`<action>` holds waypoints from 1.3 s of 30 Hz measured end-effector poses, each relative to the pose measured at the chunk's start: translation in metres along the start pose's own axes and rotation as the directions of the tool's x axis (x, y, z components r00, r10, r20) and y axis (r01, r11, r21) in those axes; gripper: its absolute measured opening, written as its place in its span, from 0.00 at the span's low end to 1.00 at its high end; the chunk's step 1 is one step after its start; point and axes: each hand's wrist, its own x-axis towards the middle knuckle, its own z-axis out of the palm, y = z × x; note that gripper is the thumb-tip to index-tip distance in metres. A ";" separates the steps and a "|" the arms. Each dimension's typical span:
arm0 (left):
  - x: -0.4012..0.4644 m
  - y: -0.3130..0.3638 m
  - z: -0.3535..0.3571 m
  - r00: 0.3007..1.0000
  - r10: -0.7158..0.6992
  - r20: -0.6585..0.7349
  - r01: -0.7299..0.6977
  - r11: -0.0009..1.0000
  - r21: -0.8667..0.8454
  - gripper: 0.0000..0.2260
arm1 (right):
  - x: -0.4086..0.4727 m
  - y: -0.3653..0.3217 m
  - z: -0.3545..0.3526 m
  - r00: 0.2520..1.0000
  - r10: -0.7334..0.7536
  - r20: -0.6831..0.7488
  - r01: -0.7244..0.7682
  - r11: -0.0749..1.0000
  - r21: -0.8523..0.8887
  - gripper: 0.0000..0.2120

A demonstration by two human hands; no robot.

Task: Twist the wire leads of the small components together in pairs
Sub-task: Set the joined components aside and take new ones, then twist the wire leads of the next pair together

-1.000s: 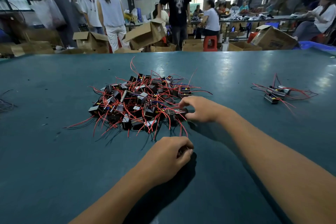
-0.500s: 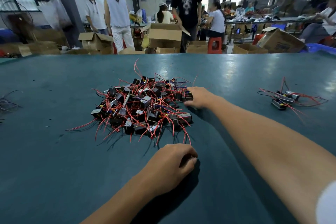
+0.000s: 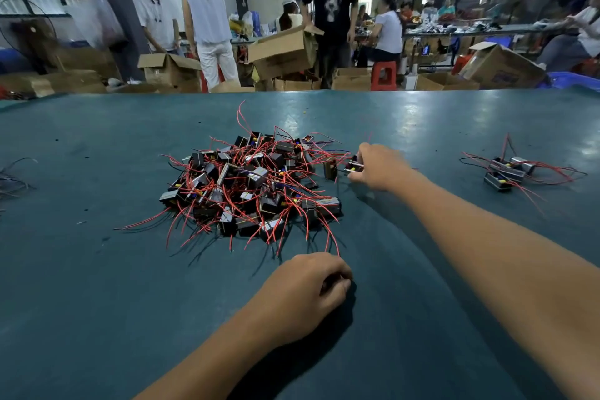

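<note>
A heap of small black components with red wire leads (image 3: 250,182) lies in the middle of the teal table (image 3: 97,286). At the heap's right edge my right hand (image 3: 378,167) pinches one small component (image 3: 353,167), with another component (image 3: 330,169) standing just to its left. My left hand (image 3: 308,289) rests on the table in front of the heap, fingers curled into a fist; something dark shows inside it, but I cannot make out what. A small cluster of components with red leads (image 3: 508,170) lies apart at the right.
Loose dark wires (image 3: 13,178) lie at the table's left edge. Beyond the far edge stand several people and open cardboard boxes (image 3: 282,52), a red stool (image 3: 384,75) and a blue bin (image 3: 574,79).
My right hand has moved from the heap's near right side up to its far right edge and closed on a component. The left hand has stayed curled in place.
</note>
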 end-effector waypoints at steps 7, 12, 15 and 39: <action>-0.001 -0.009 0.002 0.997 -0.046 -0.060 0.046 0.999 -0.010 0.12 | -0.102 0.016 -0.051 0.991 0.120 -0.058 -0.101 0.960 0.262 0.17; 0.001 -0.011 -0.001 0.996 -0.080 -0.038 0.080 0.997 0.013 0.21 | -0.187 0.005 -0.063 0.987 0.161 -0.018 -0.127 0.839 0.530 0.17; 0.000 -0.010 0.000 0.995 -0.092 -0.032 0.092 0.996 -0.007 0.24 | -0.229 -0.002 -0.061 0.993 0.024 0.113 -0.083 0.828 0.554 0.23; 0.000 0.006 0.006 0.990 -0.139 -0.010 0.117 0.867 -0.485 0.09 | -0.255 0.006 -0.045 0.993 -0.099 0.068 0.066 0.923 0.380 0.12</action>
